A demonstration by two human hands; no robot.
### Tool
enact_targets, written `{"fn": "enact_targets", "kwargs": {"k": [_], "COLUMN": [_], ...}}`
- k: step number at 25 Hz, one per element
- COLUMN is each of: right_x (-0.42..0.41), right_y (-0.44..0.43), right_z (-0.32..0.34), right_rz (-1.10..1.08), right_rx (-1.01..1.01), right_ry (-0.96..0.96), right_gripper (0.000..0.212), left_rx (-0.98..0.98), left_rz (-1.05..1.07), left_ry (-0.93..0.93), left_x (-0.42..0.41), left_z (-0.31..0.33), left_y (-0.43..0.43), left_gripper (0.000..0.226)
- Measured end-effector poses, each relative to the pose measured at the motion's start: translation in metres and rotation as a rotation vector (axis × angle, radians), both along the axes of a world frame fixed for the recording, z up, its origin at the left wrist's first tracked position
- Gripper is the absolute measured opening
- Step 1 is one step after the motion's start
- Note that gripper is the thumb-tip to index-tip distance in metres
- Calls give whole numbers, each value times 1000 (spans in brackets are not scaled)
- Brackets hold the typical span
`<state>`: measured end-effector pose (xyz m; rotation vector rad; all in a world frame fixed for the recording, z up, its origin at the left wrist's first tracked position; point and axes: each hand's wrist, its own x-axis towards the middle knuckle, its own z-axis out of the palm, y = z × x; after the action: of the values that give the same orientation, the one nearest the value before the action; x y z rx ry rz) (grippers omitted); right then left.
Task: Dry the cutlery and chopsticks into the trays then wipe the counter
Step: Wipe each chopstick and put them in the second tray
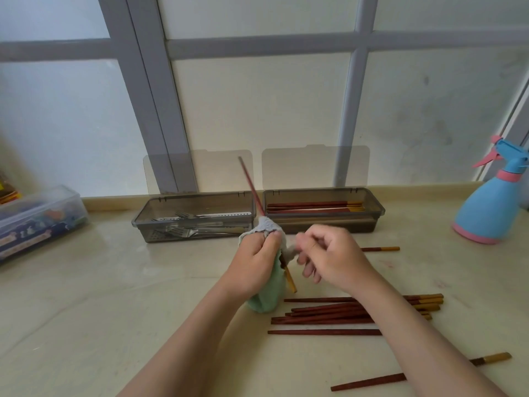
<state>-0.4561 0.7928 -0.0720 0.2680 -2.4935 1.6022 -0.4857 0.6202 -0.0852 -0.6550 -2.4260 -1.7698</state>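
Head view: my left hand [254, 262] grips the green-and-grey cloth [267, 296], fingers [272, 239] curled tight round it and the chopstick [252, 184] wrapped inside. That chopstick runs steeply up and away from me, its red end leaning left above the trays, its yellow end poking out below the cloth toward me. My right hand [335, 256] hovers just beside, fingers loosely curled at the cloth's grey edge; blur hides whether they pinch it. Behind, the left tray [143, 222] holds forks [186, 216], the right tray [378, 207] red chopsticks [309, 204] lying left to right. More loose chopsticks [329, 313] lie crosswise on the worktop [114, 282] under my right forearm. Print on the plastic box [43, 219] at left is unreadable.
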Motion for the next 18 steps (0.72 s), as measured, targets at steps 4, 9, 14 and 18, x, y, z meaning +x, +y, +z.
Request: {"fn": "enact_targets", "kwargs": {"k": [4, 9, 14, 18], "right_x": [-6, -15, -27, -29], "right_y": [1, 5, 36, 45], "right_z": [1, 3, 20, 19], "right_rz": [-1, -260, -582, -661], "right_rx": [-355, -619, -994, -396], "right_ry": [-153, -233, 30, 463], "right_gripper": [16, 12, 8, 9], "left_rx": [-246, -357, -239, -113], "left_rz": [-301, -324, -230, -87], "left_ry": [-138, -111, -117, -96], "left_x": [12, 11, 10, 6], "left_z": [4, 0, -1, -4], "left_y": [2, 5, -1, -9], "left_gripper": [40, 38, 45, 38]}}
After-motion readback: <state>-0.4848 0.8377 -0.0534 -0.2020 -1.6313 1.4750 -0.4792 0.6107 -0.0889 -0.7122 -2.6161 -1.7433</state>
